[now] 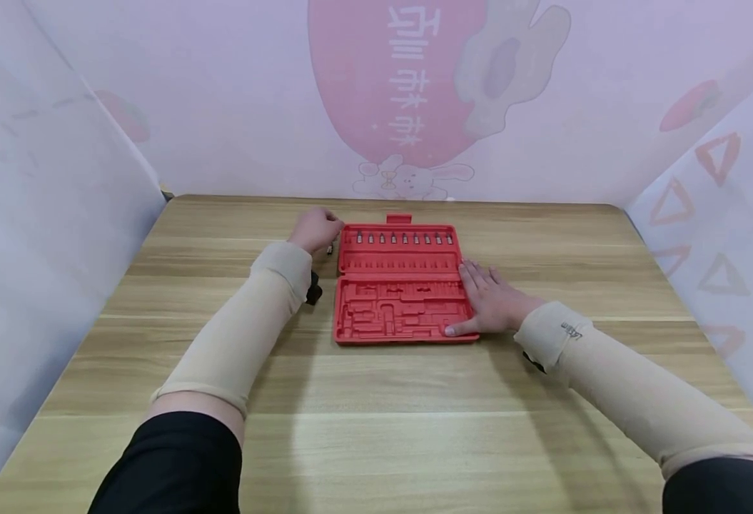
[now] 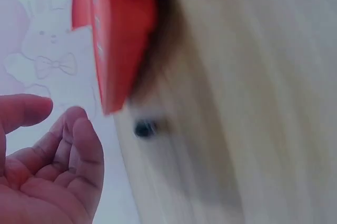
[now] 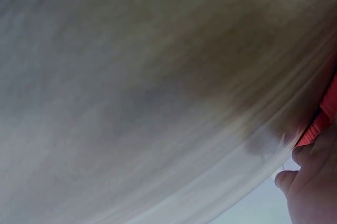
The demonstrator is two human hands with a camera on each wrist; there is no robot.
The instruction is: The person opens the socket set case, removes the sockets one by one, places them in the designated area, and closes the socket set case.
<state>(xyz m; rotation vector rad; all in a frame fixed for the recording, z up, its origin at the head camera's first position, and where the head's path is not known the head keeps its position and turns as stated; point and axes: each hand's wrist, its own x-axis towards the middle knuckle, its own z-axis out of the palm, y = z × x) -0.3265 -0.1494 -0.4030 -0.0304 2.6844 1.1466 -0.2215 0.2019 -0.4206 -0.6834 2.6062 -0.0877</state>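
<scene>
A red plastic tool case (image 1: 405,274) lies unfolded on the table, with a row of small metal bits (image 1: 405,238) in its far half. The moulded slots of its near half hold nothing visible. My left hand (image 1: 315,230) is beside the case's far left corner. In the left wrist view, its thumb (image 2: 29,109) and bent fingers stand apart, with nothing seen between them. Just below that hand, a small dark metal piece (image 2: 146,128) stands on the table, blurred. My right hand (image 1: 493,300) rests on the case's right edge, fingers spread and straight.
The wooden table (image 1: 389,407) ends at a printed cloth backdrop (image 1: 235,128) behind, with cloth walls at both sides. A red latch tab (image 1: 398,218) sticks out from the case's far edge. Most of the right wrist view is blurred tabletop.
</scene>
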